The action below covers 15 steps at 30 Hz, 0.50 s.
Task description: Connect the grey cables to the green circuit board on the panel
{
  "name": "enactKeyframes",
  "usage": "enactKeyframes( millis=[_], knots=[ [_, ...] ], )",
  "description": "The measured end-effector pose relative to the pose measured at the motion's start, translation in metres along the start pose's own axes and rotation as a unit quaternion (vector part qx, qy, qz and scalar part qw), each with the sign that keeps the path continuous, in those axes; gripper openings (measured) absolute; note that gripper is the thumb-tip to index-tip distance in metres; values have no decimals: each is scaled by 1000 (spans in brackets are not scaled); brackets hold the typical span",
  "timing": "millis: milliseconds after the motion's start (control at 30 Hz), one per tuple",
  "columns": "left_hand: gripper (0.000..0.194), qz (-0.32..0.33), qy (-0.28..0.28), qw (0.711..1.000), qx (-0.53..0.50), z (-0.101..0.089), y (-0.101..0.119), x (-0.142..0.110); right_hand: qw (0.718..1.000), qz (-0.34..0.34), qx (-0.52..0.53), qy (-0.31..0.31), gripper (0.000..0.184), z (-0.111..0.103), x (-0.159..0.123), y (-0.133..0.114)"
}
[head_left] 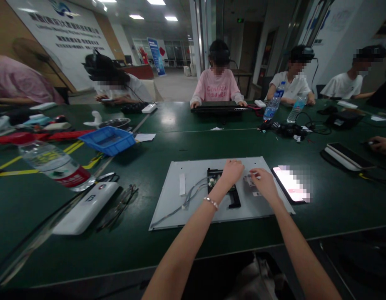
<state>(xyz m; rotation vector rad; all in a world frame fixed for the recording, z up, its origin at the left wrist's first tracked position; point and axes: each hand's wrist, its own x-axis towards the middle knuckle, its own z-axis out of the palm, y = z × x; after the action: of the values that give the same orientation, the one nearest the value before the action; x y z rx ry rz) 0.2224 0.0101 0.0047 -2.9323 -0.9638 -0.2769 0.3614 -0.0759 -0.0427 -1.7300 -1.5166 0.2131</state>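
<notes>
A flat white panel (193, 216) lies on the green table in front of me. A black plastic bracket (235, 200) with a small circuit board (213, 181) sits at its middle. Grey cables (189, 198) run from the board toward the panel's near left corner. My left hand (233, 171), bracelet on the wrist, is closed over the bracket's far right side; its fingertips are hidden. My right hand (263, 181) is pinched just right of it, at a small printed piece (249, 180) on the panel. Whatever is between those fingertips is too small to make out.
A lit phone (291, 183) lies right of the panel. To the left are a white power bank (86, 208), eyeglasses (120, 204), a water bottle (60, 164) and a blue tray (107, 141). Several people sit around the table; one opposite holds a dark flat device (219, 109).
</notes>
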Motion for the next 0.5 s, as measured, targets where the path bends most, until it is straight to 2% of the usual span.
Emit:
enactKeyframes(
  millis=[100, 200, 400, 500],
  knots=[
    [17, -11, 1, 1000, -7, 0, -2, -4, 1000, 4, 0, -1, 23, 0, 0, 0],
    [21, -17, 11, 1000, -18, -9, -11, -18, 1000, 2, 6, -5, 23, 0, 1, 0],
    [28, -71, 48, 990, -111, -26, -46, -68, 1000, -12, 14, -25, 22, 2, 0, -2],
    [41, -76, 49, 986, -143, -26, -64, -92, 999, -33, -7, -32, 20, 4, 1, -3]
  ],
)
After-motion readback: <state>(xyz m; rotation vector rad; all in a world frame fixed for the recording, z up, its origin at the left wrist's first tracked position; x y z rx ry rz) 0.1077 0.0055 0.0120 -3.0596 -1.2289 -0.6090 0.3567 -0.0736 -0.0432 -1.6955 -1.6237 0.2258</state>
